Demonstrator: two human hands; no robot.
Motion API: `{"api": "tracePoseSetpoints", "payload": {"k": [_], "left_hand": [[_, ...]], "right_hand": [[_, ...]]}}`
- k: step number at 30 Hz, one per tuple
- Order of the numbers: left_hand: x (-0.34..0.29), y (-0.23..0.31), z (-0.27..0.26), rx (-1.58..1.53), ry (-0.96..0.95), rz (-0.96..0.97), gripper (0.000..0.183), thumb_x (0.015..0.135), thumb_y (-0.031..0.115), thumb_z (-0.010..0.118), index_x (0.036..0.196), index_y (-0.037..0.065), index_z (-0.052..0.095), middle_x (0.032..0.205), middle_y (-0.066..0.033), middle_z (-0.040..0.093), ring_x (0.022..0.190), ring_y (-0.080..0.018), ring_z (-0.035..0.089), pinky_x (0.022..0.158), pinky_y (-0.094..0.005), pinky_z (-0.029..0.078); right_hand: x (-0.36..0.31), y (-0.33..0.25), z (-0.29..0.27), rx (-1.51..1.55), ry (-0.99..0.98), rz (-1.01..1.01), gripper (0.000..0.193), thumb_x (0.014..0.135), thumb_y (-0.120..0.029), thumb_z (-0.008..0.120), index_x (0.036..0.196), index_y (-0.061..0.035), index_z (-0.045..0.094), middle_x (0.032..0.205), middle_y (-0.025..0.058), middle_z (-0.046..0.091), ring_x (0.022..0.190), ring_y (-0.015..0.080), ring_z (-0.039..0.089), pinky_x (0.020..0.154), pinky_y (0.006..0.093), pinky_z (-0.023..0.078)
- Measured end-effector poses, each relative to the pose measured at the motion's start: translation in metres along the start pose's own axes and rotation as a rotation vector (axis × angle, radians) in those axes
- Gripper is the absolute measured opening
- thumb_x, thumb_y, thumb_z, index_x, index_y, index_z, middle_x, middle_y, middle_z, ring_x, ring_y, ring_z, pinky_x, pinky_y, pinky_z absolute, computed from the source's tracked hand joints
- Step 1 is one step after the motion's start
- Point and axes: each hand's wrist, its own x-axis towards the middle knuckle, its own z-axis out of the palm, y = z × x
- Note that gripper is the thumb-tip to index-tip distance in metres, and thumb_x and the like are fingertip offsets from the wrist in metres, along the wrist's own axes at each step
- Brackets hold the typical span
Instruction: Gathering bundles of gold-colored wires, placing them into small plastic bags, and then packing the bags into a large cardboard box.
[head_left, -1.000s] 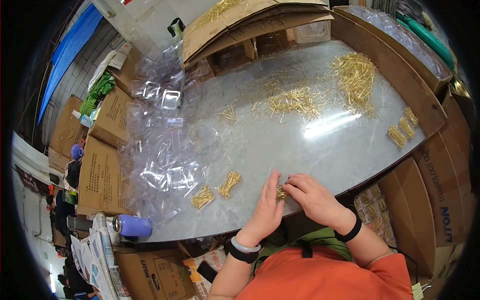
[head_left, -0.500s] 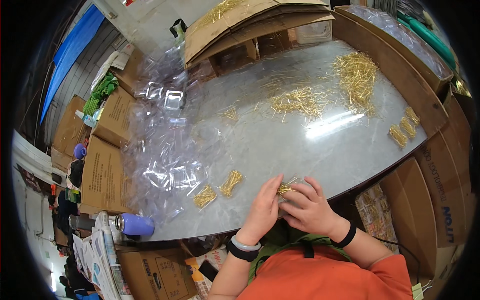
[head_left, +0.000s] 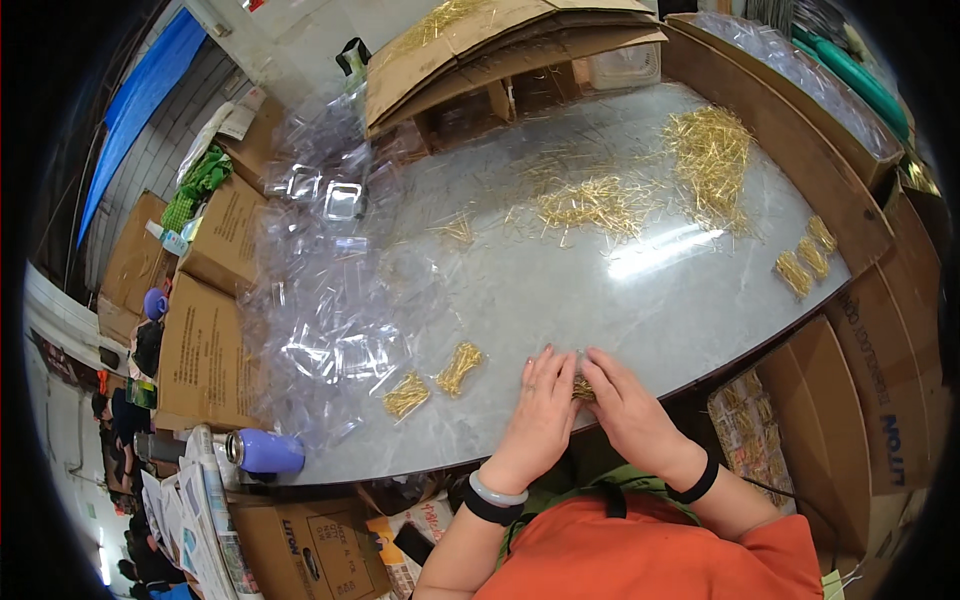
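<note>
At the front edge of the grey table (head_left: 540,300), a small bundle of thin gold wire pieces (head_left: 582,388) shows in the gap between my two hands. My left hand (head_left: 540,415) presses on it from the left with its fingers together, and my right hand (head_left: 630,412) closes over it from the right. Most of the bundle is hidden by my fingers. To the left of my hands lie two similar gold bundles (head_left: 461,368) in clear plastic. Farther back are loose gold wire pieces (head_left: 595,205) and a larger heap (head_left: 708,165).
Clear plastic packs (head_left: 340,335) pile up along the table's left side. A purple bottle (head_left: 272,451) stands at the front left corner. Three gold bundles (head_left: 794,273) lie near the right edge, beside a cardboard wall (head_left: 790,140). A cardboard cover (head_left: 480,60) overhangs the back.
My hands have drawn together around the gold bundle; the right fingers, bent and spread before, now lie straighter along it. The left fingers have flattened against its side.
</note>
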Motion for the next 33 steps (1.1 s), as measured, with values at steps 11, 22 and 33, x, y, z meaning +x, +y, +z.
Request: {"api": "tracePoseSetpoints", "payload": {"k": [11, 22, 33], "left_hand": [[-0.009, 0.006, 0.003, -0.091, 0.168, -0.032, 0.055, 0.088, -0.006, 0.065, 0.141, -0.004, 0.049, 0.13, -0.0249, 0.054, 0.13, -0.0448, 0.051, 0.105, -0.0487, 0.047], [-0.013, 0.001, 0.008, -0.191, 0.209, -0.093, 0.078, 0.092, -0.005, 0.055, 0.16, 0.0, 0.018, 0.153, -0.0325, 0.037, 0.128, -0.0518, 0.052, 0.097, -0.0497, 0.053], [-0.043, -0.01, -0.037, -0.137, 0.411, -0.137, 0.059, 0.092, 0.008, 0.067, 0.145, -0.003, 0.043, 0.128, -0.0215, 0.06, 0.112, -0.0357, 0.064, 0.097, -0.0405, 0.054]], "right_hand": [[-0.001, -0.016, -0.01, 0.239, -0.018, 0.18, 0.074, 0.09, -0.002, 0.067, 0.152, 0.0075, 0.028, 0.158, 0.033, 0.027, 0.144, 0.052, 0.034, 0.119, 0.0512, 0.034], [0.017, -0.026, 0.013, -0.145, -0.046, -0.001, 0.051, 0.084, 0.001, 0.061, 0.134, 0.006, 0.055, 0.141, 0.0234, 0.054, 0.139, 0.0437, 0.046, 0.116, 0.0526, 0.039], [0.017, -0.024, 0.014, -0.186, -0.032, -0.079, 0.036, 0.083, 0.003, 0.061, 0.119, 0.0022, 0.065, 0.125, 0.0156, 0.065, 0.124, 0.037, 0.061, 0.108, 0.048, 0.05]]}}
